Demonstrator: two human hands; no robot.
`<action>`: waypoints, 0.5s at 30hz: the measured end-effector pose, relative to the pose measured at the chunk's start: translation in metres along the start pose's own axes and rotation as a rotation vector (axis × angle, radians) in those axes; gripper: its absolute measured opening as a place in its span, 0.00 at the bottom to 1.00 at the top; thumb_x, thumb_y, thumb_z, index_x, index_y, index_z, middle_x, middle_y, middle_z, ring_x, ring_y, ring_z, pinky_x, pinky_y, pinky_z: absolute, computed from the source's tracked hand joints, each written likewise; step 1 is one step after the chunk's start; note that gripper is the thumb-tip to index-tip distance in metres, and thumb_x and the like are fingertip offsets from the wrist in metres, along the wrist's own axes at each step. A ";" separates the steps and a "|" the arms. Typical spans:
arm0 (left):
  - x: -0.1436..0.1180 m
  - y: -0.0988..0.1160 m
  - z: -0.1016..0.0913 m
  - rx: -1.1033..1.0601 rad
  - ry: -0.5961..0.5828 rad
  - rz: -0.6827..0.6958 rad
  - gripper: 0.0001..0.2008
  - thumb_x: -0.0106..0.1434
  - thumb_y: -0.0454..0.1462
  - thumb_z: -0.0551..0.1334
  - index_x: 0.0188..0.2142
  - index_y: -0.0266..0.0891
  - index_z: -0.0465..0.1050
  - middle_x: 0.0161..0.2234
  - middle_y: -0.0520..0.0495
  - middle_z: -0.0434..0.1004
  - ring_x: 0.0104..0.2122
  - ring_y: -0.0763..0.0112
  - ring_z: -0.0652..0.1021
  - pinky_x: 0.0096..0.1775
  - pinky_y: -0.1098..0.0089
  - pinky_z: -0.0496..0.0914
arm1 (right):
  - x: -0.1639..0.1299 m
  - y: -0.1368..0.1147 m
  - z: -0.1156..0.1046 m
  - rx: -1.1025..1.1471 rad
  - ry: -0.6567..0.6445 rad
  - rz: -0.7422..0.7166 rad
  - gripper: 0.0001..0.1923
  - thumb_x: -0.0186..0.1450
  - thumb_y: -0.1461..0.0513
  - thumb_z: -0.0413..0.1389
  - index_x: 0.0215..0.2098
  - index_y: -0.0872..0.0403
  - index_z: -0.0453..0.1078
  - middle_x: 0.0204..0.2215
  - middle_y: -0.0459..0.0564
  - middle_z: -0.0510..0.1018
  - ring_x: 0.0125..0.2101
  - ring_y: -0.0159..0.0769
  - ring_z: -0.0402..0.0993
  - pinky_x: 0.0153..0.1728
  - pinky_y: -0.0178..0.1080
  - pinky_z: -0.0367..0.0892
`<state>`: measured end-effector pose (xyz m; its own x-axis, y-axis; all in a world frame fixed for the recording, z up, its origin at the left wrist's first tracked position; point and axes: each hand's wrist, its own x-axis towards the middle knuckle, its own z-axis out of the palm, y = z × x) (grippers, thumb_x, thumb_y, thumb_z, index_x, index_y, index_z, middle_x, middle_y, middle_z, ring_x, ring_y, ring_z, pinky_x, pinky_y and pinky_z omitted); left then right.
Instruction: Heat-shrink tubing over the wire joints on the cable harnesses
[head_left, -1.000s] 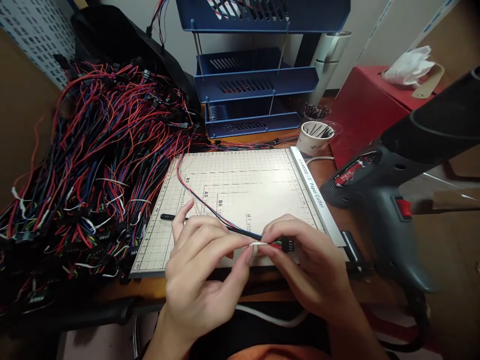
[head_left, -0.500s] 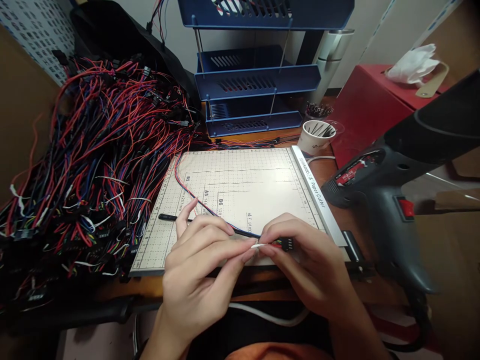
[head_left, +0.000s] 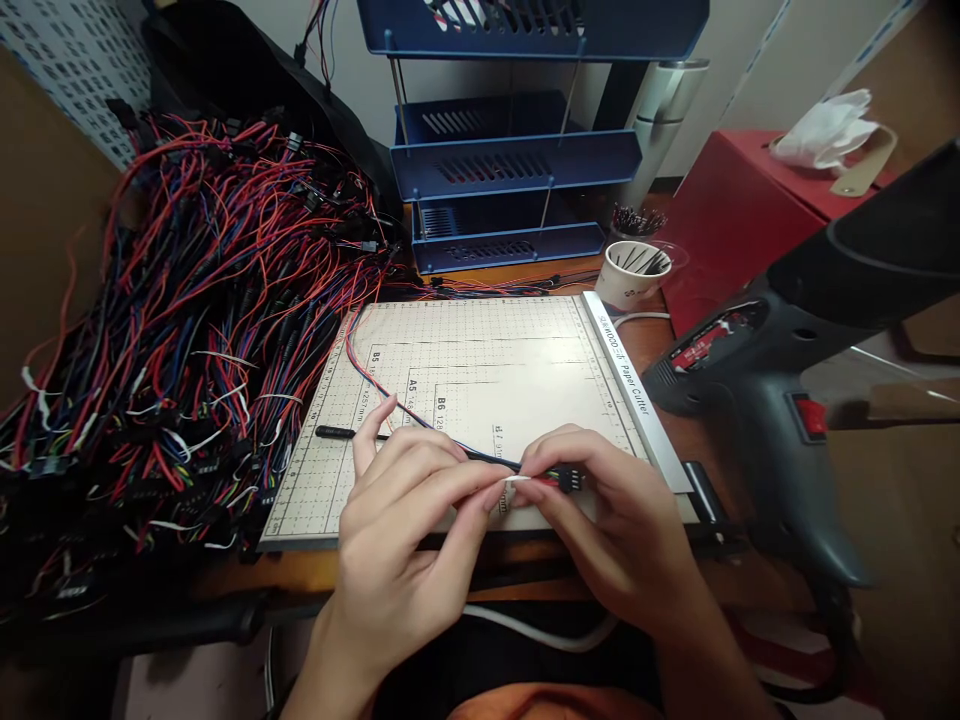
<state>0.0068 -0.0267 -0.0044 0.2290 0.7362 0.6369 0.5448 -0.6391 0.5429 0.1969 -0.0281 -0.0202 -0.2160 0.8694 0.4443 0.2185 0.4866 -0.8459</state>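
Over the near edge of the paper cutter board (head_left: 487,350), both my hands work on one wire harness (head_left: 375,378) of red, blue and black strands. My left hand (head_left: 409,540) pinches the small white piece (head_left: 516,480) around the strands with thumb and fingers. My right hand (head_left: 622,535) grips the wires just behind the black connector (head_left: 570,479) at their end. The harness runs from my fingers back left across the board. A black sleeved end (head_left: 334,433) lies on the board left of my left hand.
A big heap of red, blue and black wire harnesses (head_left: 172,300) fills the left side. A grey heat gun (head_left: 780,400) stands at the right. Behind the board are a blue tray rack (head_left: 510,170), a paper cup (head_left: 628,275) and a red box (head_left: 742,210).
Both hands with the harness end have shifted slightly up and away, over the board. The grip stays the same.
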 end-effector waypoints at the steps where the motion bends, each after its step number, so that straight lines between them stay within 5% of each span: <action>1: 0.000 0.000 0.000 0.008 -0.001 0.004 0.10 0.68 0.26 0.65 0.41 0.43 0.79 0.32 0.55 0.82 0.36 0.73 0.78 0.70 0.47 0.59 | 0.000 0.000 0.000 -0.005 -0.004 0.004 0.06 0.73 0.68 0.60 0.44 0.50 0.71 0.35 0.43 0.78 0.34 0.29 0.76 0.33 0.32 0.69; 15: 0.001 0.000 0.000 0.055 0.038 0.038 0.08 0.66 0.28 0.68 0.40 0.44 0.79 0.26 0.58 0.76 0.34 0.72 0.78 0.69 0.47 0.60 | 0.001 -0.001 0.001 -0.022 0.002 -0.019 0.06 0.73 0.67 0.60 0.44 0.50 0.71 0.35 0.43 0.78 0.33 0.29 0.75 0.33 0.32 0.69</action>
<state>0.0076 -0.0259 -0.0033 0.2204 0.7017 0.6775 0.5802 -0.6526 0.4872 0.1956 -0.0276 -0.0195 -0.2187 0.8600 0.4610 0.2355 0.5050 -0.8304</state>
